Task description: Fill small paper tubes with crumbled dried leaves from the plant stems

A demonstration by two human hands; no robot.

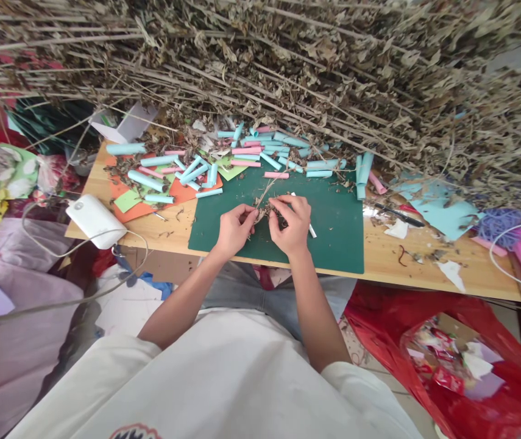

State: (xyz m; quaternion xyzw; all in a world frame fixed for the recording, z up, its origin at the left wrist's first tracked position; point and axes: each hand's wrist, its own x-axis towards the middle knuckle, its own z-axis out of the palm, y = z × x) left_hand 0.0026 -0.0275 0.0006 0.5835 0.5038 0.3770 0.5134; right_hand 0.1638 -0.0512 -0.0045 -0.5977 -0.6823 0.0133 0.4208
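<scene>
Over the green cutting mat (337, 231), my left hand (235, 228) pinches a dried plant stem (267, 186) with crumpled brown leaves. My right hand (292, 225) is closed on the dry leaves at the same sprig, close beside the left fingertips. Leaf crumbs lie on the mat below. A thin white stick (312, 231) rests just right of my right hand, partly hidden by it. Beyond the hands lie many rolled blue paper tubes (191, 172) and pink paper tubes (247, 150), some with dark filling at their ends.
A large heap of dried stalks (260, 67) spans the back. A white power bank (95, 221) with a cable sits at the left table edge. At right are a black pen (400, 214), blue paper (443, 204) and purple string (502, 227). A red bag (379, 311) with scraps stands below.
</scene>
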